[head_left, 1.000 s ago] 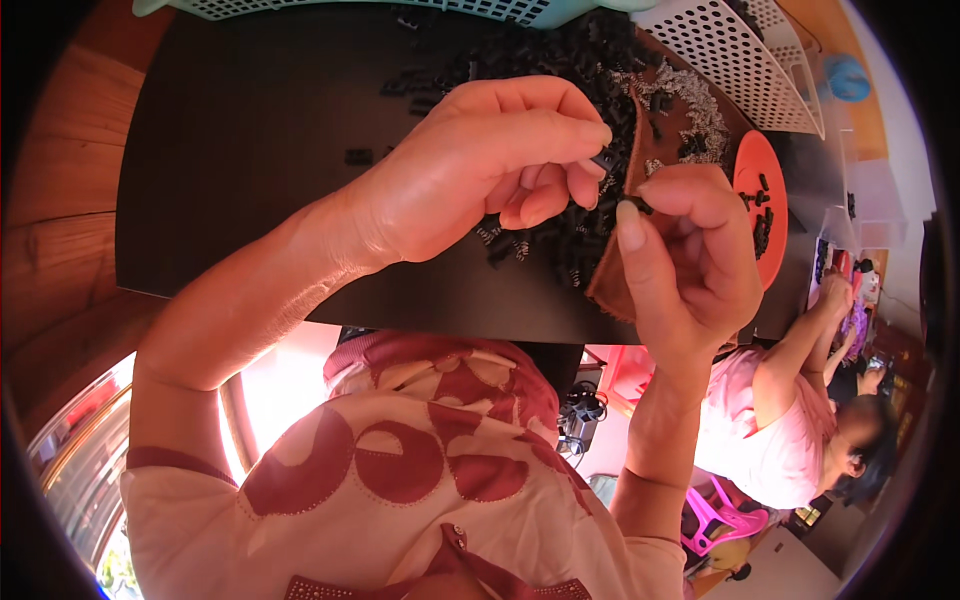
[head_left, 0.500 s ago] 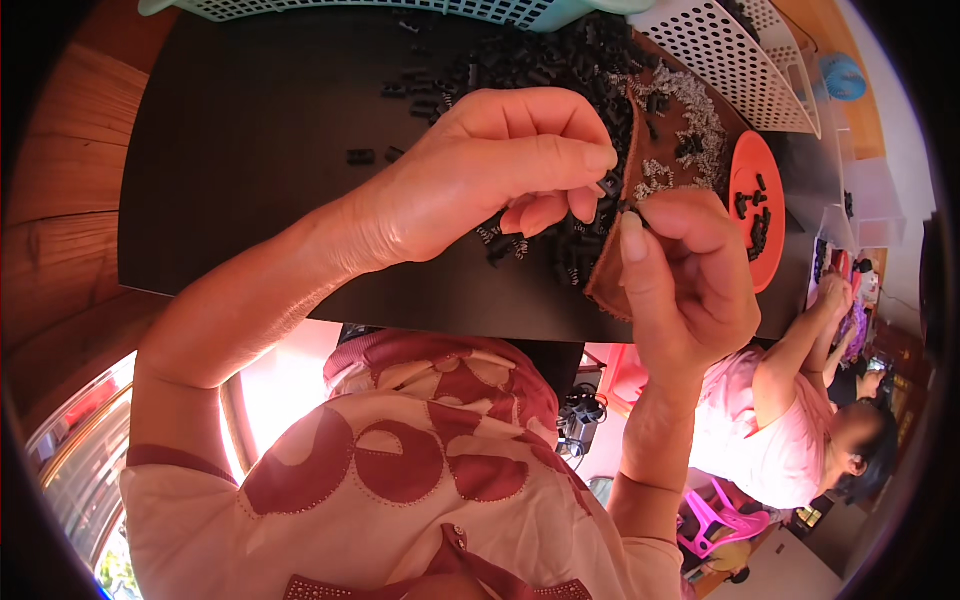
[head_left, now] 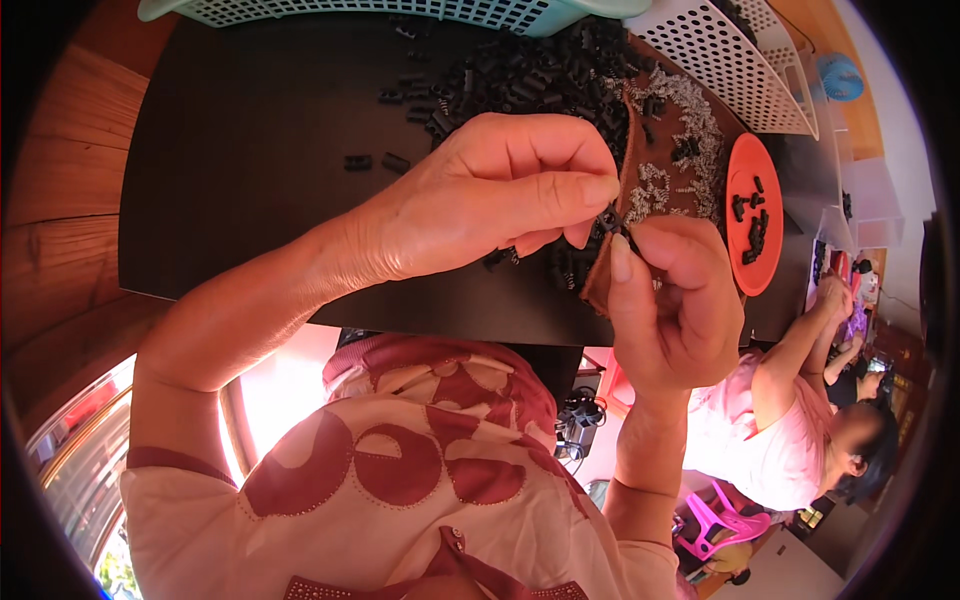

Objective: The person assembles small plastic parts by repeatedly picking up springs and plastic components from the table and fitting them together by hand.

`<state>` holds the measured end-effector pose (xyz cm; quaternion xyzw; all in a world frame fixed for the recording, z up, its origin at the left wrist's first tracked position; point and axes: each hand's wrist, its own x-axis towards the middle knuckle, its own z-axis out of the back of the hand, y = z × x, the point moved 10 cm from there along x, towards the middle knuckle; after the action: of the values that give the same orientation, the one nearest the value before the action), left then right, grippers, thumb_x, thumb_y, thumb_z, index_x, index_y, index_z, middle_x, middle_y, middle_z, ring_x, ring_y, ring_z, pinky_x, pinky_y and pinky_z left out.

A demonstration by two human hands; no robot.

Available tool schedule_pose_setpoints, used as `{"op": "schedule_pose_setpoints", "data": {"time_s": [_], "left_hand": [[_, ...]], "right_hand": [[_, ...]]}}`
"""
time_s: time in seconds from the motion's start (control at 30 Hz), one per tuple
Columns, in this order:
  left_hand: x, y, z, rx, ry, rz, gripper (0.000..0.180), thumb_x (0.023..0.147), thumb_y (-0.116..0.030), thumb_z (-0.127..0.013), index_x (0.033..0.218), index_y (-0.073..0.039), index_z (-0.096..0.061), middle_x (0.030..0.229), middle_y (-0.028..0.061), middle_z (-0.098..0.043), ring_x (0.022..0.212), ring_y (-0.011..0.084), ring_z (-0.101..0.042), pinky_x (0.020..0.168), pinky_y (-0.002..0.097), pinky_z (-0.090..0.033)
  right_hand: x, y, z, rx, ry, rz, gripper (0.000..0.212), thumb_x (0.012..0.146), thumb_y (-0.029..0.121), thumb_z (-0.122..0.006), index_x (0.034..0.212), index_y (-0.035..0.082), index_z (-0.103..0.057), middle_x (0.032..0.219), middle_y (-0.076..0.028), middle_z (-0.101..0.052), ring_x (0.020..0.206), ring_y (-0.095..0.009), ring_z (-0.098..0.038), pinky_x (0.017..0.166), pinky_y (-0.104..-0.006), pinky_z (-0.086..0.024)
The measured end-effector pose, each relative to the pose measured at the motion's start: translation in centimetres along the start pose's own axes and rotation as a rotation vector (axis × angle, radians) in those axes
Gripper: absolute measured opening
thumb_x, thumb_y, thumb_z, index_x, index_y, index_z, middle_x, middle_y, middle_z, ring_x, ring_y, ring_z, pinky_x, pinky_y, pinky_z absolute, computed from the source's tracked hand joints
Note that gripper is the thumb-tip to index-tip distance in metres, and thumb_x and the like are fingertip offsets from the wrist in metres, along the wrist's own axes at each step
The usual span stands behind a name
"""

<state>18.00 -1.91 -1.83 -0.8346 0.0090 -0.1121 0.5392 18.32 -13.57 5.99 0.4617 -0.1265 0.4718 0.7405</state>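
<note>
Above the table's near edge my hands meet at the fingertips. My left hand is closed, pinching a small black plastic part between thumb and forefinger. My right hand is closed in a pinch at the same spot; whatever lies in its fingertips is too small to make out. Behind the hands spreads a heap of short black plastic parts. Small metal coil springs lie on a brown mat with a raised edge, behind my right hand.
An orange-red plate at the right holds several black parts. A mint-green basket lines the far edge, and a white perforated basket stands at the far right. Two loose black parts lie left of the heap. Another person sits at right.
My hands have come closer together. The left has moved down slightly and the right a little down and left, so their fingertips now meet at the small black part.
</note>
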Motion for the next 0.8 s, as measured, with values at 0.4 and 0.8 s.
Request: {"op": "schedule_pose_setpoints", "data": {"time_s": [0.4, 0.8], "left_hand": [[-0.2, -0.6, -0.4, 0.199, -0.005, -0.066, 0.026, 0.103, -0.026, -0.05, 0.097, -0.003, -0.06, 0.075, -0.0001, -0.055, 0.061, 0.0041, -0.046, 0.054, 0.0199, -0.039], [-0.3, -0.8, -0.6, 0.319, 0.002, -0.107, 0.026, 0.105, -0.026, -0.047, 0.099, -0.003, -0.059, 0.08, -0.0011, -0.053, 0.067, 0.0042, -0.05, 0.056, 0.0203, -0.041]], "right_hand": [[-0.1, 2.3, -0.5, -0.236, 0.026, 0.147, 0.029, 0.074, -0.006, -0.077, 0.099, -0.002, -0.062, 0.08, -0.013, -0.064, 0.063, -0.023, -0.062, 0.05, -0.0296, -0.049], [-0.2, 2.3, -0.5, -0.261, 0.007, 0.104, 0.026, 0.075, -0.007, -0.076, 0.097, -0.003, -0.062, 0.077, -0.013, -0.063, 0.062, -0.023, -0.062, 0.048, -0.0295, -0.048]]}}
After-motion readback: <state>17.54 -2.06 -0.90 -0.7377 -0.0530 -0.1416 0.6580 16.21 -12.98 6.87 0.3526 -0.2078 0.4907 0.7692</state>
